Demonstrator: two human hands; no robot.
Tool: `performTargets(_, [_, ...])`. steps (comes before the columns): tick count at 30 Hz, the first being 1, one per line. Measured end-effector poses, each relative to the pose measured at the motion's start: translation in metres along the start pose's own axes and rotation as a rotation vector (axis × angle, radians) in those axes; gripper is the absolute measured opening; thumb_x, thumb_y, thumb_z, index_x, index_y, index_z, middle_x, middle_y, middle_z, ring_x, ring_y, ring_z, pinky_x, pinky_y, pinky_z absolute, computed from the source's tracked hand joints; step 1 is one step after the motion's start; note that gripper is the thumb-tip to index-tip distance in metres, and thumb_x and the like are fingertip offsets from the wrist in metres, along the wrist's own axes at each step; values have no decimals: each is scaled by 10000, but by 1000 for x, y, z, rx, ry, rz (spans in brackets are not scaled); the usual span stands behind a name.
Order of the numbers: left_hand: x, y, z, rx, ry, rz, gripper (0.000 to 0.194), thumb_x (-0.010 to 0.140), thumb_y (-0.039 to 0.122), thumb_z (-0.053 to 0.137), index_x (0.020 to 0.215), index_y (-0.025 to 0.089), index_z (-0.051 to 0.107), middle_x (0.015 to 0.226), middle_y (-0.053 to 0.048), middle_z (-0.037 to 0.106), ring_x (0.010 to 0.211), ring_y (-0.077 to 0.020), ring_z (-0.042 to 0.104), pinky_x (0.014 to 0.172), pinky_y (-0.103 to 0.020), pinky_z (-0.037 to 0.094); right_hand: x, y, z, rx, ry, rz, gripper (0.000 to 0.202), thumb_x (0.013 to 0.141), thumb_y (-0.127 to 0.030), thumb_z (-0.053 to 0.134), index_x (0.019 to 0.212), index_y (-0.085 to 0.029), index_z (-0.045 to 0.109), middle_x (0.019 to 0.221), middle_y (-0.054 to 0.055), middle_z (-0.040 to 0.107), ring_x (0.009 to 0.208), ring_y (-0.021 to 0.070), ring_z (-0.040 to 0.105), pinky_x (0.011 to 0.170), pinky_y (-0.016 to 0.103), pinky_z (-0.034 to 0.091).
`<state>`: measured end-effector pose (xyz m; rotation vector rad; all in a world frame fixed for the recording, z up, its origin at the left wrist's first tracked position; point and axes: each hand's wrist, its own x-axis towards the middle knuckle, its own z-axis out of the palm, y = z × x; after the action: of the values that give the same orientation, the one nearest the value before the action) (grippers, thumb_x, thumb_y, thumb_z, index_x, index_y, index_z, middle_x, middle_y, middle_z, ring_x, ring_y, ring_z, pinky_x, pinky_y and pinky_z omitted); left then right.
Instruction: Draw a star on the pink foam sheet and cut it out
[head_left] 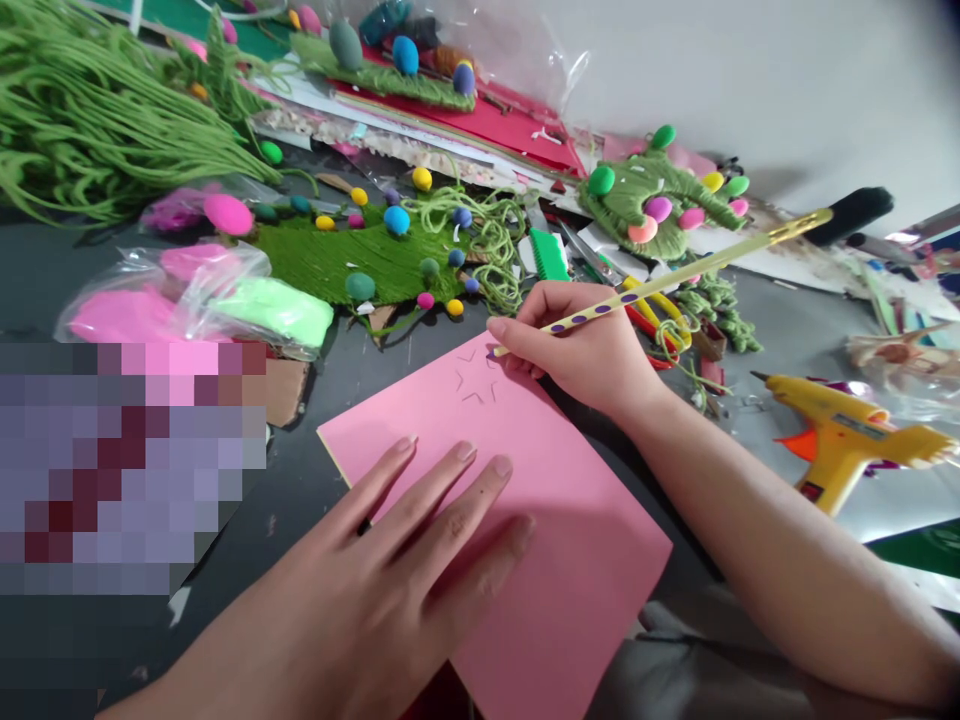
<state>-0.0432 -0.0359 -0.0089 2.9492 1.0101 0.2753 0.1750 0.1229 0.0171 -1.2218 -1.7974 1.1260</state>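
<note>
A sheet of pink paper (585, 560) lies on the dark table in front of me. Short pencil strokes near its top corner form a star-like outline (475, 380). My right hand (574, 345) grips a yellow pencil (652, 287) with dark spots, its tip touching the paper beside those strokes. Flat across the sheet's left part rests my left hand (427, 530), fingers stretched out and spread, holding nothing.
Left of the paper lie bags of pink clay (124, 318) and light green clay (274, 310). Beyond it sit a green yarn-covered piece (322, 262) with colored balls and green yarn (97, 110). At right rest yellow-handled scissors (667, 310) and a yellow glue gun (840, 430).
</note>
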Motion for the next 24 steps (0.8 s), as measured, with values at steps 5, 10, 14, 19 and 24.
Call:
performTargets(5, [1, 2, -1, 6, -16, -24, 751, 928, 588, 637, 1608, 317, 465, 1705, -87, 399, 1562, -383, 291, 1268, -572, 110, 0, 0, -1, -28, 4, 0, 344, 837, -419, 869, 681, -205, 650, 626, 21, 736, 508, 150, 663, 471, 275, 503])
performTargets(10, [1, 4, 0, 17, -9, -19, 802, 896, 597, 672, 1614, 313, 453, 1713, -99, 383, 1571, -384, 276, 1273, -568, 114, 1, 1, -1, -51, -36, -10, 347, 827, -401, 883, 670, -204, 645, 605, 19, 730, 511, 152, 666, 468, 270, 491])
performTargets(14, [0, 3, 0, 17, -11, -24, 813, 899, 596, 657, 1624, 303, 434, 1713, -105, 381, 1577, -388, 267, 1268, -576, 128, 1, 1, -1, -7, -10, 5, 361, 820, -436, 886, 684, -211, 638, 611, 7, 733, 507, 151, 674, 460, 264, 507])
performTargets(19, [-2, 1, 3, 10, 22, 5, 777, 943, 569, 608, 1636, 281, 404, 1724, -115, 354, 1572, -391, 275, 1266, -570, 119, 1, 1, -2, -70, -63, -20, 351, 828, -415, 879, 670, -208, 644, 603, 12, 737, 537, 160, 694, 464, 254, 489])
performTargets(24, [-1, -1, 5, -3, 22, -3, 818, 899, 558, 675, 1623, 272, 425, 1717, -127, 362, 1571, -401, 268, 1273, -576, 101, 1, 1, -2, 0, -25, -2, 346, 829, -402, 879, 684, -211, 629, 609, 6, 733, 520, 160, 683, 466, 265, 496])
